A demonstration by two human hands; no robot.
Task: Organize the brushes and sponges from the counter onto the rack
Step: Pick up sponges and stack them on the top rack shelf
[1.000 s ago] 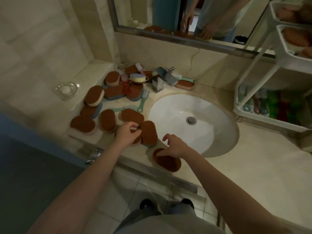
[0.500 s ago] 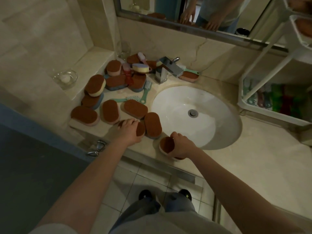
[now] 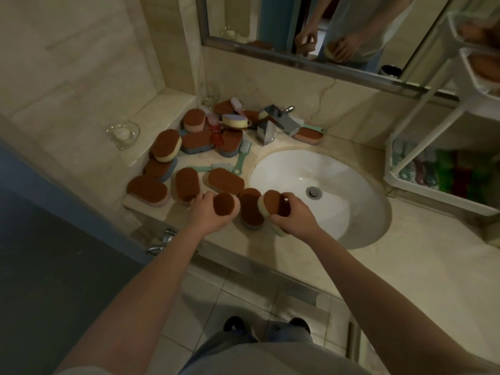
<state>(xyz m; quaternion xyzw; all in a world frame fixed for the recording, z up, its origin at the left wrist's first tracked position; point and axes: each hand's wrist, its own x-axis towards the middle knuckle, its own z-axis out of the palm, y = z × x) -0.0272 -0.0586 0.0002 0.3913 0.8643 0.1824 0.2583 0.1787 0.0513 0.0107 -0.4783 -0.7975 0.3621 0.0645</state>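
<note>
Several brown-topped sponges (image 3: 186,184) lie on the counter left of the sink, mixed with teal-handled brushes (image 3: 242,155) and pink brushes (image 3: 236,104). My left hand (image 3: 209,215) grips one brown sponge (image 3: 224,204), lifted off the counter. My right hand (image 3: 295,216) grips a brown sponge with a yellow base (image 3: 272,203), tilted on edge above the counter's front rim. Between the two hands another sponge (image 3: 250,209) lies flat. The white rack (image 3: 460,109) stands at the right, with sponges on its upper shelves and green and red items in its bottom tray.
A white sink basin (image 3: 351,185) fills the counter's middle, with a chrome faucet (image 3: 276,124) behind it. A glass dish (image 3: 123,132) sits on the left ledge. A mirror (image 3: 324,28) runs along the wall. A dark door with a metal handle (image 3: 162,240) stands at the left.
Both hands have closed round sponges and lifted them off the counter; the right hand's sponge came up from the front edge and now stands tilted.
</note>
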